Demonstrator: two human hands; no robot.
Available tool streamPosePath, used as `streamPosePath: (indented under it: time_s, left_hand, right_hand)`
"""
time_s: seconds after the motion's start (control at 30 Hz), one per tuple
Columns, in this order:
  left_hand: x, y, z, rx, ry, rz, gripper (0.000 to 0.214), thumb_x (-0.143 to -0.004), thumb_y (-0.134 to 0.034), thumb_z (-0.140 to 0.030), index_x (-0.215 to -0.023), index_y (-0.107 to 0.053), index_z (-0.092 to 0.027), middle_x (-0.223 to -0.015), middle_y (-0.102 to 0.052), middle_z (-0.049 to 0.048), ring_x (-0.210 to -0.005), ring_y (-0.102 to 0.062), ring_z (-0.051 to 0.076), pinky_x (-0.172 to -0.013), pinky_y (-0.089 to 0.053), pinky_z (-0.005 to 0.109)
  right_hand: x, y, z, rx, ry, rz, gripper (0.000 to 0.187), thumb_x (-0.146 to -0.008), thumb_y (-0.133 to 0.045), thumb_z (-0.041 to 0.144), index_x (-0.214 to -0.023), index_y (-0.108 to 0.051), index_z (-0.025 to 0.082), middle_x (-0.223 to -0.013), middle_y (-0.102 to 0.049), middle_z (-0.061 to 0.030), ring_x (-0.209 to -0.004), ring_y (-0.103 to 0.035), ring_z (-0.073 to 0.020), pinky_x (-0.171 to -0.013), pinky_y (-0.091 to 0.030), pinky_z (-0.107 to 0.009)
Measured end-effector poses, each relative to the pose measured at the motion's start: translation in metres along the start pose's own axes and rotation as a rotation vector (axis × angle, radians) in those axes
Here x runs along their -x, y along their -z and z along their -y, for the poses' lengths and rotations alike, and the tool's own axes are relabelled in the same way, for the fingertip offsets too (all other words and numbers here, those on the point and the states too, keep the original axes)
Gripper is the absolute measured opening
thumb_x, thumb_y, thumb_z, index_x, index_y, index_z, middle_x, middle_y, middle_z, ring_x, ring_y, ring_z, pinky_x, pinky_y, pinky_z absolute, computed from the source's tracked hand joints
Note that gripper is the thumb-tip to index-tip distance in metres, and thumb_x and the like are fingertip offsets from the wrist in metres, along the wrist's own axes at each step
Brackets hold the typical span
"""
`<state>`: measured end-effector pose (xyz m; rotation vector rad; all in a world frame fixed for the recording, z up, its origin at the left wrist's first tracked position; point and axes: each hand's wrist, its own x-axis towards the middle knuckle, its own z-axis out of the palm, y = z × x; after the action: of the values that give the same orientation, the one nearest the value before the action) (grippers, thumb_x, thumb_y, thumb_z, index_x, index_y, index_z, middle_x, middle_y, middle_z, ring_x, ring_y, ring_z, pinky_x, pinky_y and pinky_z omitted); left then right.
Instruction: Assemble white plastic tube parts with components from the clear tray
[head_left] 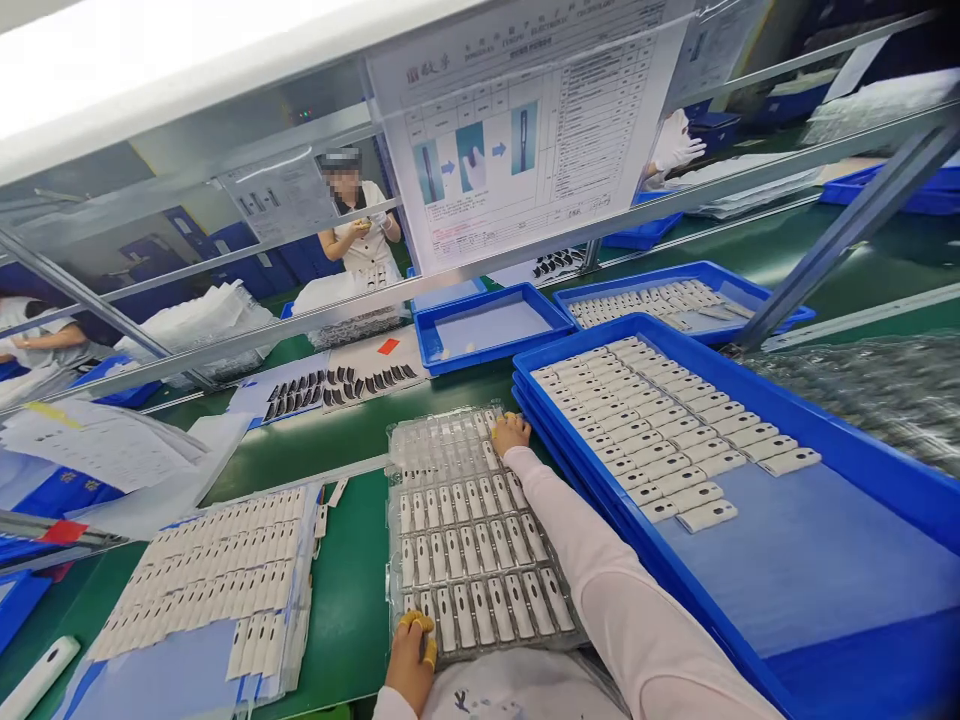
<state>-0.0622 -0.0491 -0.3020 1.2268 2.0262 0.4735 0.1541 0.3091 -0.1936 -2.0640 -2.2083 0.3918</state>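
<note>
A clear plastic blister tray (pixel 395 560) lies in front of me, its nearer rows filled with slim white casings (pixel 465 552), each with a dark oval hole. Toward its far left the pockets look see-through, with few casings. My left hand (pixel 412 660), in yellow finger cots, is closed at the near left corner, fingers curled over the edge beside a casing. At the far right corner my right hand (pixel 511 432) is closed on the tray's edge, also wearing yellow finger cots. Its fingertips are partly hidden, close to a few casings.
A stacked blue bin (pixel 757 655) on the right holds rows of white casings. Left, more casings (pixel 217 560) lie on layered sheets. Behind are dark curved pieces (pixel 341 388), a blue tray (pixel 491 358) and a metal frame (pixel 847 240). A person (pixel 360 225) works across the bench.
</note>
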Motion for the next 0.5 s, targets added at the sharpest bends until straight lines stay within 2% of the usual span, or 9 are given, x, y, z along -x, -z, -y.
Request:
streamPosePath:
  time_s: [0.07,0.13,0.23,0.3,0.37,0.43,0.5]
  left_hand:
    - [-0.004,0.002,-0.002,-0.006,-0.001,0.025,0.027,-0.072,-0.059,-0.025,-0.095,-0.069,-0.017,-0.120,-0.068,0.0165,-0.124,-0.061,0.031,-0.115,-0.040,0.044]
    - [-0.007,0.004,-0.004,-0.013,-0.008,0.056,0.025,-0.073,-0.058,-0.026,-0.095,-0.068,-0.017,-0.118,-0.068,0.0154,-0.123,-0.061,0.030,-0.115,-0.040,0.044]
    - [-0.011,0.008,-0.010,-0.023,-0.020,0.100,0.023,-0.075,-0.059,-0.027,-0.094,-0.067,-0.018,-0.115,-0.068,0.0136,-0.118,-0.064,0.030,-0.112,-0.044,0.044]
    - [-0.011,0.012,-0.013,-0.029,-0.029,0.128,0.024,-0.076,-0.058,-0.029,-0.096,-0.067,-0.017,-0.113,-0.069,0.0132,-0.112,-0.066,0.029,-0.107,-0.048,0.043]
    - [-0.011,0.018,-0.016,-0.035,-0.045,0.154,0.028,-0.077,-0.057,-0.032,-0.098,-0.067,-0.015,-0.110,-0.069,0.0146,-0.105,-0.069,0.028,-0.102,-0.051,0.042]
    - [-0.010,0.026,-0.020,-0.043,-0.070,0.171,0.033,-0.078,-0.056,-0.033,-0.101,-0.067,-0.012,-0.106,-0.070,0.0156,-0.099,-0.070,0.028,-0.099,-0.052,0.042]
    - [-0.010,0.035,-0.027,-0.051,-0.106,0.179,0.036,-0.080,-0.054,-0.034,-0.102,-0.067,-0.010,-0.101,-0.071,0.0162,-0.098,-0.070,0.030,-0.099,-0.052,0.044]
  right_hand:
    - [0.025,0.011,-0.002,-0.030,0.021,0.000,0.041,-0.096,-0.061,0.039,-0.131,-0.058,0.018,-0.141,-0.055,-0.0124,-0.127,-0.054,-0.0292,-0.107,-0.044,-0.053]
    - [0.056,0.025,-0.016,-0.061,0.065,-0.005,0.040,-0.097,-0.058,0.039,-0.133,-0.058,0.019,-0.141,-0.056,-0.0114,-0.128,-0.053,-0.0271,-0.109,-0.042,-0.047]
    - [0.105,0.055,-0.062,-0.080,0.075,-0.068,0.041,-0.100,-0.050,0.039,-0.137,-0.057,0.024,-0.145,-0.055,-0.0097,-0.129,-0.052,-0.0245,-0.110,-0.038,-0.035]
    - [0.132,0.076,-0.106,-0.061,-0.022,-0.123,0.043,-0.102,-0.044,0.038,-0.139,-0.055,0.020,-0.143,-0.056,-0.0127,-0.128,-0.052,-0.0266,-0.110,-0.037,-0.035]
    - [0.150,0.092,-0.150,-0.019,-0.195,-0.164,0.045,-0.102,-0.039,0.033,-0.139,-0.053,0.011,-0.140,-0.056,-0.0198,-0.125,-0.054,-0.0308,-0.107,-0.039,-0.040]
    - [0.160,0.099,-0.188,0.035,-0.378,-0.192,0.047,-0.102,-0.037,0.030,-0.137,-0.051,0.002,-0.136,-0.055,-0.0286,-0.122,-0.054,-0.0381,-0.102,-0.041,-0.048]
    - [0.162,0.097,-0.214,0.079,-0.508,-0.193,0.047,-0.101,-0.038,0.030,-0.134,-0.051,-0.001,-0.131,-0.056,-0.0333,-0.121,-0.054,-0.0421,-0.097,-0.042,-0.052]
